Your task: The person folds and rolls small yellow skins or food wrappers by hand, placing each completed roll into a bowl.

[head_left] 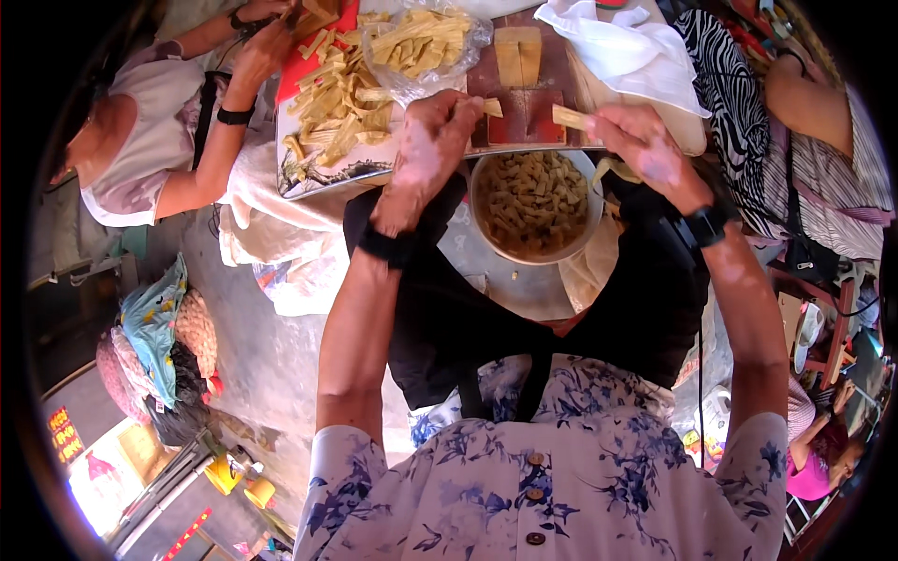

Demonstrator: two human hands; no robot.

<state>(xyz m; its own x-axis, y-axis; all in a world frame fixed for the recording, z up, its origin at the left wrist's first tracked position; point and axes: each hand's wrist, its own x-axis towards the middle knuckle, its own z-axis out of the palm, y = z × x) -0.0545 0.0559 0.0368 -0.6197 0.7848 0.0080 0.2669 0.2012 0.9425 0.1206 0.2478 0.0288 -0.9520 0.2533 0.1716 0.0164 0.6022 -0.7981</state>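
Observation:
My left hand (pixel 434 136) pinches a short, flat yellow strip (pixel 492 107) near the table's front edge. Across from it, my right hand (pixel 644 145) grips another flat yellow strip (pixel 568 117), its end pointing left. Between the hands lies a red-brown board (pixel 528 123), with a wooden block (pixel 518 58) standing at its far part. Below the table edge, between my knees, a white bowl (pixel 596 213) holds many chopped yellow-brown pieces (pixel 533 201). Left of the board, loose yellow strips (pixel 341 103) are heaped, and a clear plastic bag (pixel 477 35) holds more.
A white cloth (pixel 622 47) lies at the table's far right. One person (pixel 140 131) works at the left and another in striped clothes (pixel 823 159) sits at the right. Bundled bags (pixel 154 323) rest at the left.

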